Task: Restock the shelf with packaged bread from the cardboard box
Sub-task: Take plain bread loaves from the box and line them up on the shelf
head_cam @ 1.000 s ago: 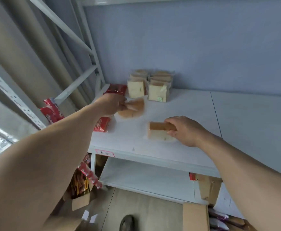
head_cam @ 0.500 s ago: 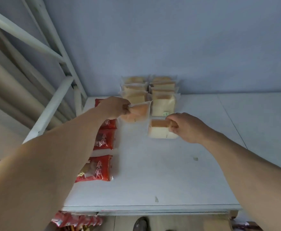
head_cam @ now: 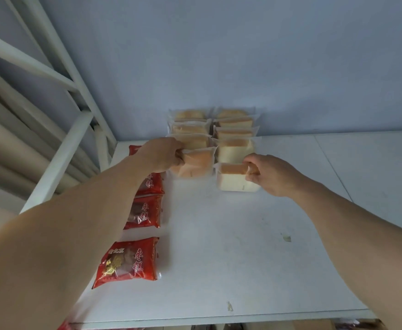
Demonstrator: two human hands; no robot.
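Observation:
Two rows of clear-wrapped bread packs (head_cam: 233, 129) stand against the back wall on the white shelf (head_cam: 243, 246). My left hand (head_cam: 162, 156) pinches the wrapper edge of an orange-brown bread pack (head_cam: 195, 164) at the front of the left row. My right hand (head_cam: 271, 175) grips a pale bread pack (head_cam: 233, 178) at the front of the right row, resting on the shelf. The cardboard box is out of view.
Three red snack packs (head_cam: 129, 262) lie in a line along the shelf's left side, partly under my left arm. A white metal shelf frame (head_cam: 59, 158) rises at the left. The blue wall (head_cam: 243, 67) closes the back.
Both hands moved their bread packs farther back, up to the fronts of the two rows. The camera came closer and now looks down on the shelf.

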